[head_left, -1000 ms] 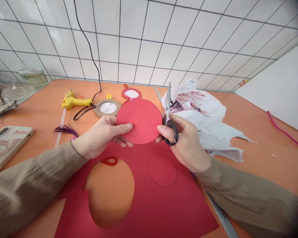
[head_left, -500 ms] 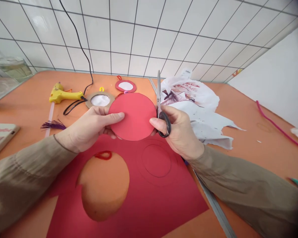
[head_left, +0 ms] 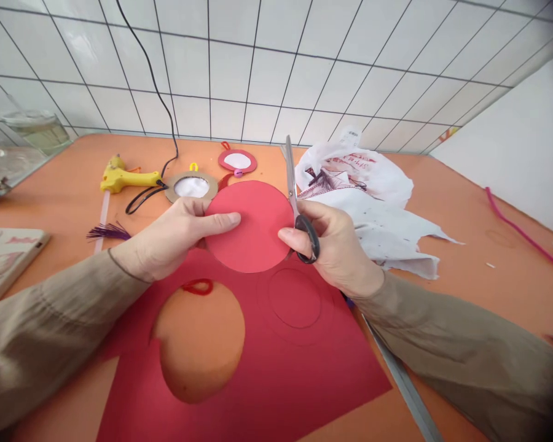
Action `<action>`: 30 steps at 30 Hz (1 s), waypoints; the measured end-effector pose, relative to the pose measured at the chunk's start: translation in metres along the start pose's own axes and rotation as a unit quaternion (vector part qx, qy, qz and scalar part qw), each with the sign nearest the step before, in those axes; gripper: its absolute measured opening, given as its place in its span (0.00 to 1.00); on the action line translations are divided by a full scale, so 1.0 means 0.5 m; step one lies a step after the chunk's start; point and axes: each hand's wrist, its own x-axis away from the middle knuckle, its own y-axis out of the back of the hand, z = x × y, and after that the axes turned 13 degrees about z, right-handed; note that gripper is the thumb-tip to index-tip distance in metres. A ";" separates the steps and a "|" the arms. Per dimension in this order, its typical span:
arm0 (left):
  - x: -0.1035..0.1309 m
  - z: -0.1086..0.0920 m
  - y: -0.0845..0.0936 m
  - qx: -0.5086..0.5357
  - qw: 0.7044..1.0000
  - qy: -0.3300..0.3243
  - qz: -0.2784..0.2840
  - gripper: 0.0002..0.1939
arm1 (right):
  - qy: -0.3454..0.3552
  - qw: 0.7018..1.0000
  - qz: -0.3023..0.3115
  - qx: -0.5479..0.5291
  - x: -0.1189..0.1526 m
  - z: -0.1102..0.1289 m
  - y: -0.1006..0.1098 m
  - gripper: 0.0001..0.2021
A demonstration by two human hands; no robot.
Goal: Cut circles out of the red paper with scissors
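A red paper disc (head_left: 253,239) is held up in front of me between both hands. My left hand (head_left: 184,233) pinches its left side, thumb on top and fingers behind. My right hand (head_left: 334,245) is closed round the black handles of a pair of scissors (head_left: 291,166), whose blades point up and away, and its thumb also touches the disc's right edge. Under the disc lies a large red paper sheet (head_left: 286,380) with a round hole cut out and pencilled circles to the right of it. A red loop (head_left: 198,286) rests at the hole's upper edge.
Behind my left hand are a yellow glue gun (head_left: 131,179), a cardboard ring (head_left: 170,191) and a purple tassel (head_left: 109,231). A small red round piece (head_left: 253,162) lies farther back. White plastic bag (head_left: 387,178) and torn white cloth (head_left: 387,236) sit right. A phone (head_left: 9,258) lies left.
The disc has dropped slightly relative to the sheet, and the scissors lean a little more to the left. Both hands keep their hold. The whole view has shifted slightly.
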 end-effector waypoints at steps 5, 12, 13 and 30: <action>0.005 -0.007 0.006 -0.032 0.999 -0.004 0.029 0.06 | -0.017 0.999 0.025 0.028 0.001 0.011 0.000 0.01; 0.022 -0.039 0.019 -0.135 0.986 0.009 0.095 0.08 | 0.004 0.998 0.051 0.049 -0.004 0.022 0.000 0.04; 0.023 -0.043 0.022 -0.144 0.985 0.011 0.099 0.09 | -0.002 0.997 0.045 0.057 -0.005 0.023 0.000 0.05; 0.024 -0.058 0.009 0.054 0.988 -0.105 -0.102 0.07 | 0.059 0.989 0.084 -0.109 -0.005 0.016 0.016 0.15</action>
